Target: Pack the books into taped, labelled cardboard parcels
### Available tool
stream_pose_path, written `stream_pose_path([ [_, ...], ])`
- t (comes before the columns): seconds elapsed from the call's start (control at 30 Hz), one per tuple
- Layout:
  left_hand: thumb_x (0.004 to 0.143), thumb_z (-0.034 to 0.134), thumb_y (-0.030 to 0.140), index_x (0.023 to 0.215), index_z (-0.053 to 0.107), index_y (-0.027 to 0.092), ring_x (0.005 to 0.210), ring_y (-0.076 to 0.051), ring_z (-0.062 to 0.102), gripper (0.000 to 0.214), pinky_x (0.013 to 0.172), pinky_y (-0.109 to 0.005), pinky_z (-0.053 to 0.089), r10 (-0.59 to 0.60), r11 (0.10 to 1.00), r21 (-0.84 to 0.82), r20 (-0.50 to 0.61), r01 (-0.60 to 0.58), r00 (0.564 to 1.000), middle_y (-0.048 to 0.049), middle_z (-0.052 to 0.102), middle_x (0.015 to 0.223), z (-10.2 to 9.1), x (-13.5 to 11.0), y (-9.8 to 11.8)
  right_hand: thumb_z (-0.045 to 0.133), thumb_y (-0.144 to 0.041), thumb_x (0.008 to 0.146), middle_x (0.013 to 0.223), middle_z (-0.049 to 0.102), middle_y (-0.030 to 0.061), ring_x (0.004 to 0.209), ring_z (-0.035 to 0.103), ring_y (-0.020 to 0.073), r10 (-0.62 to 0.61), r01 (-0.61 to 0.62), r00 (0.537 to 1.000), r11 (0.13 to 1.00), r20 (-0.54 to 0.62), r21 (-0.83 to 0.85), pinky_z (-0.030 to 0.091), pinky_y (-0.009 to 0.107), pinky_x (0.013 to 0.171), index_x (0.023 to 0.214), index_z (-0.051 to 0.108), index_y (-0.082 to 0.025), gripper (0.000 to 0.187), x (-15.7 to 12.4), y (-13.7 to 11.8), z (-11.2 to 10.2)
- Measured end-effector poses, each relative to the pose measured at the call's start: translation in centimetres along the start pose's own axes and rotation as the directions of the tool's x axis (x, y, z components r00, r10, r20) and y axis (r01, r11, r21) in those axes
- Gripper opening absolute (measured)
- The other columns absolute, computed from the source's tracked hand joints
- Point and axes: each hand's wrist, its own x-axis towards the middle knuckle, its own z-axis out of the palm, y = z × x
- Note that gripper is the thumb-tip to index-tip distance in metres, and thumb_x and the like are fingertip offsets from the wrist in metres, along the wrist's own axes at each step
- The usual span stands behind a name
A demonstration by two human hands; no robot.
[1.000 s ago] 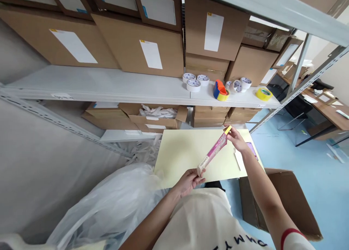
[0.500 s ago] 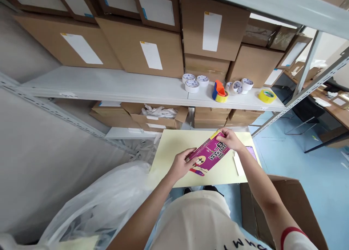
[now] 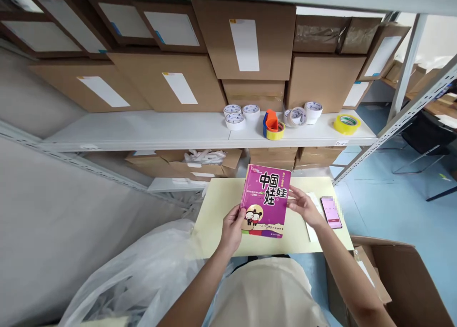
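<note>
A purple book [image 3: 266,201] with black Chinese lettering and two cartoon figures is held upright over the pale yellow tabletop, its cover facing me. My left hand [image 3: 233,224] grips its lower left edge, thumb on the front and the other fingers behind. At the right edge is my right hand [image 3: 303,207], fingers apart and their tips beside or just touching the book. To the right of that hand, a phone [image 3: 331,213] with a pink screen lies on the tabletop [image 3: 217,213], next to a white sheet [image 3: 312,229] partly hidden by my wrist.
Ahead stands a grey shelf [image 3: 160,132] with cardboard boxes [image 3: 246,41], white tape rolls [image 3: 235,121], an orange and blue tape dispenser [image 3: 272,123] and yellow tape [image 3: 347,123]. An open carton [image 3: 410,274] sits at lower right, a clear plastic bag [image 3: 143,270] at lower left.
The book has turned from a slant to upright, its cover now fully facing me. My right hand has moved from its top corner down to its right side and loosened. The view has shifted.
</note>
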Motion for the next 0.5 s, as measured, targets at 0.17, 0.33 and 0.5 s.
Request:
stream_pose_path([
  [0.17, 0.065, 0.075, 0.065, 0.121, 0.064, 0.019, 0.1, -0.026, 0.069, 0.073, 0.082, -0.034, 0.057, -0.016, 0.999, 0.03, -0.036, 0.017, 0.999, -0.0089, 0.075, 0.107, 1.5, -0.4, -1.4, 0.078, -0.042, 0.075, 0.134, 0.059, 0.0057, 0.091, 0.071, 0.022, 0.044, -0.029, 0.988, 0.994, -0.147, 0.101, 0.063, 0.037, 0.072, 0.148, 0.037, -0.04, 0.084, -2.8, 4.0, 2.4],
  [0.33, 0.071, 0.072, 0.06, 0.139, 0.052, 0.018, 0.112, -0.027, 0.065, 0.081, 0.094, -0.036, 0.053, -0.043, 0.993, 0.109, 0.034, 0.039, 0.998, -0.0124, 0.07, 0.121, 2.1, -0.8, -2.5, 0.075, -0.043, 0.076, 0.136, 0.059, 0.0056, 0.091, 0.07, 0.0234, 0.106, -0.082, 0.964, 0.991, -0.245, 0.104, 0.063, 0.039, 0.07, 0.151, 0.03, -0.041, 0.087, -3.4, 5.0, 1.1],
  [0.5, 0.077, 0.067, 0.053, 0.137, 0.056, 0.023, 0.117, -0.026, 0.059, 0.068, 0.092, -0.033, 0.055, -0.016, 0.949, 0.315, 0.08, -0.01, 0.997, -0.01, 0.059, 0.128, 1.1, -0.9, -3.9, 0.077, -0.039, 0.075, 0.129, 0.065, 0.0072, 0.096, 0.07, 0.0266, 0.154, -0.13, 0.948, 0.986, -0.279, 0.105, 0.063, 0.041, 0.071, 0.149, 0.036, -0.037, 0.085, -3.1, 6.5, -0.1],
])
